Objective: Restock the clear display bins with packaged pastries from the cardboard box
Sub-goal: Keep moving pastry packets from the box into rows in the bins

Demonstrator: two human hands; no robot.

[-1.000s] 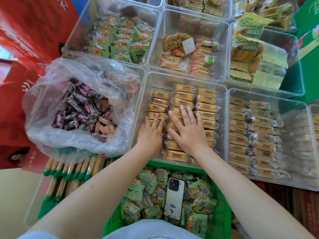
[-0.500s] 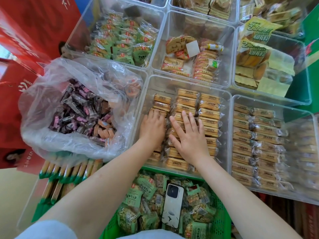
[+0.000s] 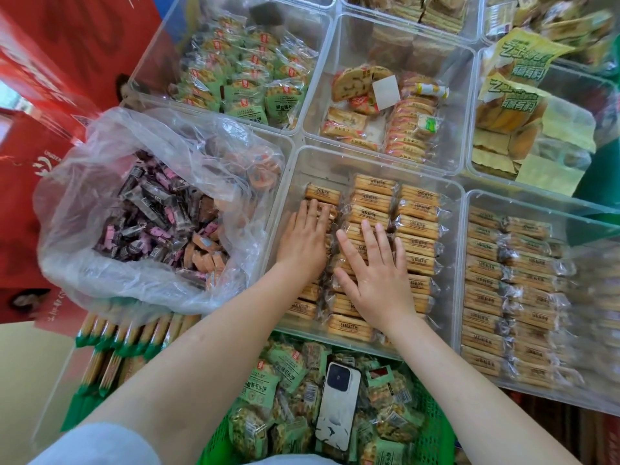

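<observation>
A clear display bin [image 3: 375,159] in the middle holds three rows of tan packaged pastries [image 3: 417,226]. My left hand [image 3: 303,239] lies flat on the left row, fingers straight and pointing away from me. Beside it, my right hand [image 3: 375,276] presses flat on the middle row with spread fingers. Neither hand holds a packet. No cardboard box is in view.
A clear plastic bag of dark and pink sweets [image 3: 157,223] fills the bin to the left. To the right is a bin of similar tan pastries [image 3: 513,297]. Below, a green basket [image 3: 432,441] holds green packets and a white phone [image 3: 339,404]. Further bins line the back.
Both hands have slid a little further into the bin over the pastries, the left hand most. The camera has tilted slightly.
</observation>
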